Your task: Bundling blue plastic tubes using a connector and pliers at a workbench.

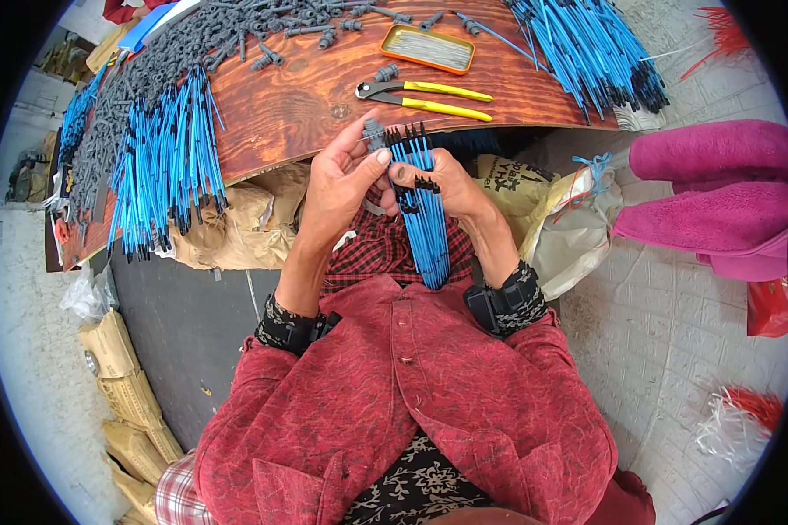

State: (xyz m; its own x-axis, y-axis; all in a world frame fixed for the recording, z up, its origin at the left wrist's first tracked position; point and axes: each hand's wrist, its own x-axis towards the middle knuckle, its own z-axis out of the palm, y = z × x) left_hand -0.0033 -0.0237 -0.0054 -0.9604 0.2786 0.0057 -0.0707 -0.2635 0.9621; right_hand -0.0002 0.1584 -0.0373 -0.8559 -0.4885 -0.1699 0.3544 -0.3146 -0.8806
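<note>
My left hand (340,184) pinches a small grey plastic connector (374,134) between thumb and fingers, just below the edge of the wooden board (306,96). My right hand (442,179) grips a bundle of blue wires (425,219) with black tips, which hangs down over my lap. The connector sits right against the top ends of the bundle.
On the board lie yellow-handled pliers (429,96), an orange tin of thin pins (429,48), a heap of grey connectors (175,52) and two piles of blue wires (166,157) (587,48). Sacks (552,210) and a pink cloth (718,192) lie to the right.
</note>
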